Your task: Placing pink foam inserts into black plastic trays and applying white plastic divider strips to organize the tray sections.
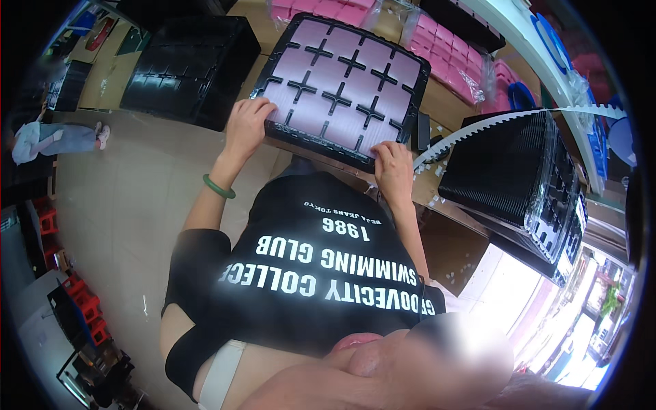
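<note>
In front of me is a black plastic tray point(318, 148), its compartments holding shiny pinkish-purple flat pieces point(328, 72) between black cross-shaped dividers. My left hand point(248, 123) is at its near left corner, fingers bent over the rim. At the near right corner, my right hand point(394, 167) has its fingertips on the edge in the same way. Both thumbs are mostly hidden. A green bangle point(219, 187) circles my left wrist.
Stacked black trays point(191, 72) stand at the left, and another tray stack point(509, 178) at the right. Pink pieces in clear plastic point(447, 51) lie beyond my tray. A white toothed strip point(471, 130) arches on the right. Another person point(58, 140) is at far left.
</note>
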